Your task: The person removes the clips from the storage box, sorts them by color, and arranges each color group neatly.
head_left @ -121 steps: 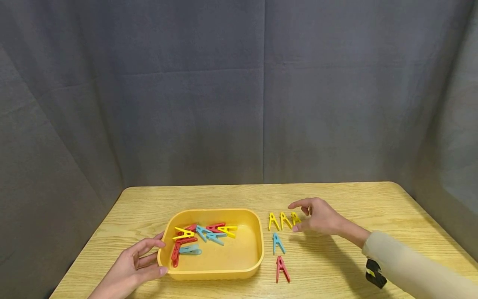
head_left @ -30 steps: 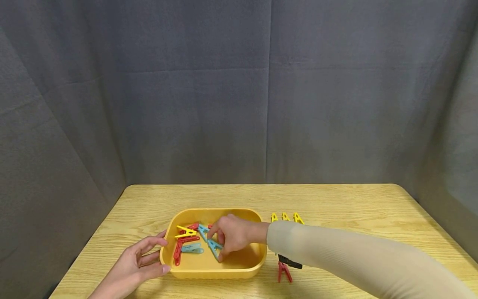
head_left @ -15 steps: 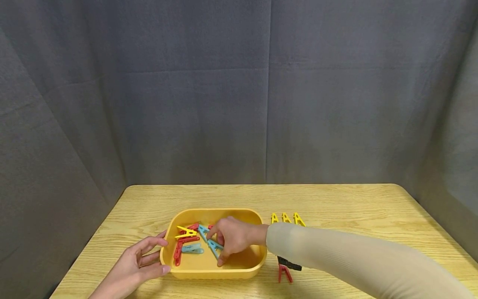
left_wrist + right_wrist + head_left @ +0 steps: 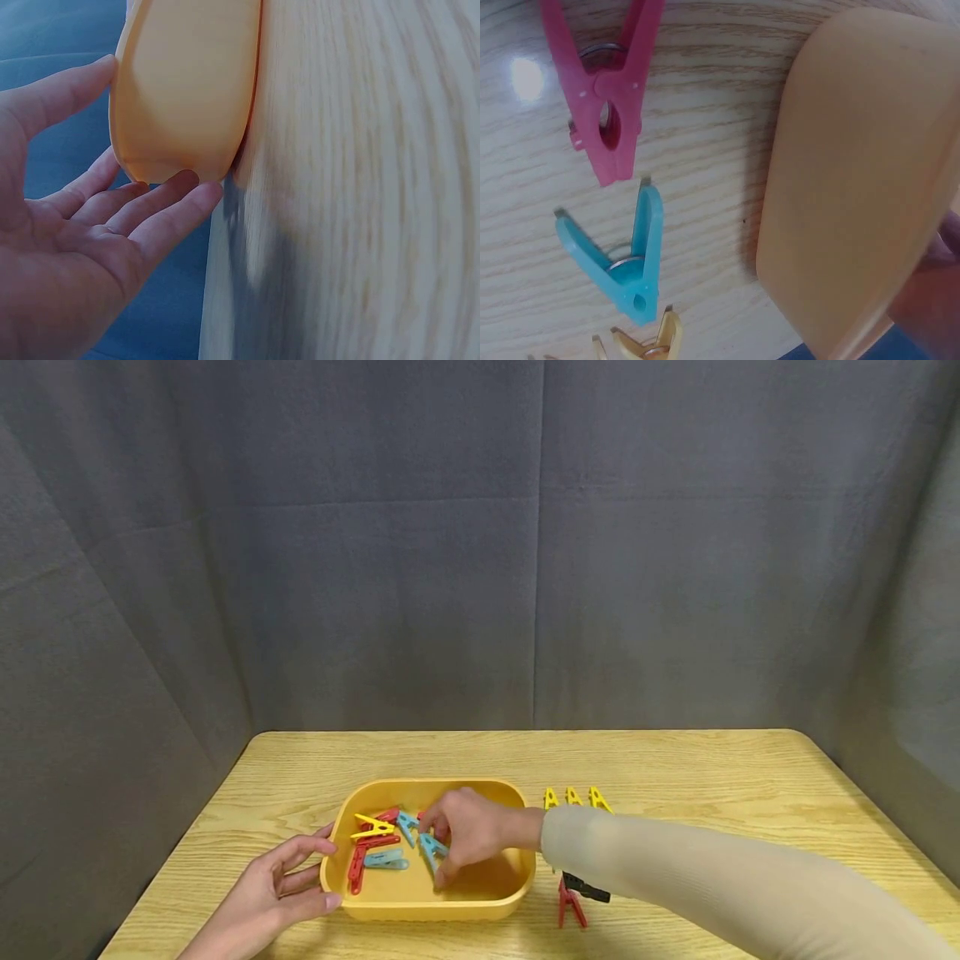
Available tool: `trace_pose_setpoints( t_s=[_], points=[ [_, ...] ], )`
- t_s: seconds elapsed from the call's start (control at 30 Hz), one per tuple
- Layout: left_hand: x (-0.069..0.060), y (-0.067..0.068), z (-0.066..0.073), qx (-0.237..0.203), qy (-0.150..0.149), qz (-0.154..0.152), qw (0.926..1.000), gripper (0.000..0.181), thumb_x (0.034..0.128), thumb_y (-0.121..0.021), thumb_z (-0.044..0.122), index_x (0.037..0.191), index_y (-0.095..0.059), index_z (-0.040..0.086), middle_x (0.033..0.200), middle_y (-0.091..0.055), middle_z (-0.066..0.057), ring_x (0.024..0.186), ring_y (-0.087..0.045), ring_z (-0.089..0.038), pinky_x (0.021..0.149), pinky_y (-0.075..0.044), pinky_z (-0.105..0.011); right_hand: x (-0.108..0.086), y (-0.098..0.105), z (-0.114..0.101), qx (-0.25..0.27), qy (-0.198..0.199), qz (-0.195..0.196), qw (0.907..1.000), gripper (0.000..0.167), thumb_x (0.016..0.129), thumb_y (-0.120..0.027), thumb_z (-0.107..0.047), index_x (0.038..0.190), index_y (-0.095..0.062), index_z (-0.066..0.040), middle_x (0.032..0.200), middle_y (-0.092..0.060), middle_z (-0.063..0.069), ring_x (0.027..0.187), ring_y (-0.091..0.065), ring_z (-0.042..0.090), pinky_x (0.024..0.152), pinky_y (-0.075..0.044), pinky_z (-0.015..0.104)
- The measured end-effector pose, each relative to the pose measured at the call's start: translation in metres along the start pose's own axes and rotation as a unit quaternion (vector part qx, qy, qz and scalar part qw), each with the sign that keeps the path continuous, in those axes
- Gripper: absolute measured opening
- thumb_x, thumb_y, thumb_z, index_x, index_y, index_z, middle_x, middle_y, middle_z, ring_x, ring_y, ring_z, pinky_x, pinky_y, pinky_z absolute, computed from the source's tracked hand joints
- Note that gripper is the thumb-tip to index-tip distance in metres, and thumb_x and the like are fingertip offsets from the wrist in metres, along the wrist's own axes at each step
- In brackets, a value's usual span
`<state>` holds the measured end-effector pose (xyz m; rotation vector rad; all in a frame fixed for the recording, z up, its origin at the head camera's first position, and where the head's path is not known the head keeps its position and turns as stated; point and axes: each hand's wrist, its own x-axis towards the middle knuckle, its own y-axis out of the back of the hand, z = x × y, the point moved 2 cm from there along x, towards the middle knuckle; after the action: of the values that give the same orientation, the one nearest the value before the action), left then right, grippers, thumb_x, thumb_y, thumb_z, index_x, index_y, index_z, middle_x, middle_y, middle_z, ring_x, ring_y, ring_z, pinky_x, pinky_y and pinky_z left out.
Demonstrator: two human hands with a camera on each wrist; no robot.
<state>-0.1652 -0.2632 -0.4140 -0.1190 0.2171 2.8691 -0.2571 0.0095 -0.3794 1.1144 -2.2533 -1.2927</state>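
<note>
A yellow plastic basket point(image 4: 435, 910) stands on the table with several red, blue and yellow clothespins inside. My left hand point(image 4: 281, 889) rests against the basket's left end. In the left wrist view its thumb and extended fingertips touch the rim and end wall. My right hand point(image 4: 472, 827) reaches into the basket and pinches a blue clothespin point(image 4: 427, 850) between thumb and forefinger. Further left in the basket lie a yellow clothespin point(image 4: 372, 827), a pale blue clothespin point(image 4: 386, 859) and a red clothespin point(image 4: 357, 864). The right wrist view mostly hides that hand behind the basket wall.
Right of the basket, three yellow clothespins point(image 4: 596, 797) stand in a row. Nearer lie a blue clothespin point(image 4: 622, 259), hidden by the sleeve in the head view, and a red clothespin point(image 4: 572, 906). Grey curtains point(image 4: 390, 610) surround the wooden table point(image 4: 697, 777).
My right hand has gone from the yellow clothespins into the basket. In the last half second the pinched blue clothespin has shifted slightly upward. My left hand stays at the basket's end.
</note>
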Motion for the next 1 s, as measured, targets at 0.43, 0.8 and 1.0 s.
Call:
trace_pose_setpoints(
  t_s=[0.43,0.8,1.0],
  points=[
    [0.001,0.0,0.002,0.002,0.035,0.016,0.9993,0.061,0.0861,-0.088,0.008,0.136,-0.054,-0.004,0.168,-0.023,-0.029,0.135,-0.056,-0.045,0.092,-0.061,-0.038,-0.015,0.016,-0.003,0.039,-0.011,0.021,0.999,0.059,0.073,-0.098,-0.02,0.126,-0.075,-0.007,0.08,-0.07,-0.007,0.08,-0.061,0.006,0.073,-0.051,0.022],
    [0.003,0.0,0.001,0.011,0.036,0.023,0.999,0.059,0.0867,-0.088,0.007,0.135,-0.055,-0.003,0.167,-0.025,-0.03,0.134,-0.057,-0.046,0.092,-0.061,-0.038,-0.034,0.022,-0.006,0.074,-0.003,0.056,0.9956,0.056,0.072,-0.098,-0.02,0.122,-0.076,-0.007,0.079,-0.066,-0.006,0.081,-0.06,0.016,0.071,-0.048,0.024],
    [0.005,0.001,0.001,0.01,0.033,0.021,0.9992,0.059,0.0867,-0.087,0.007,0.135,-0.055,-0.003,0.168,-0.025,-0.03,0.134,-0.056,-0.046,0.092,-0.061,-0.038,-0.047,0.028,-0.008,0.084,0.001,0.084,0.9929,0.053,0.073,-0.098,-0.02,0.119,-0.077,-0.007,0.075,-0.061,0.0,0.068,-0.047,0.011,0.064,-0.037,0.023]
  ],
)
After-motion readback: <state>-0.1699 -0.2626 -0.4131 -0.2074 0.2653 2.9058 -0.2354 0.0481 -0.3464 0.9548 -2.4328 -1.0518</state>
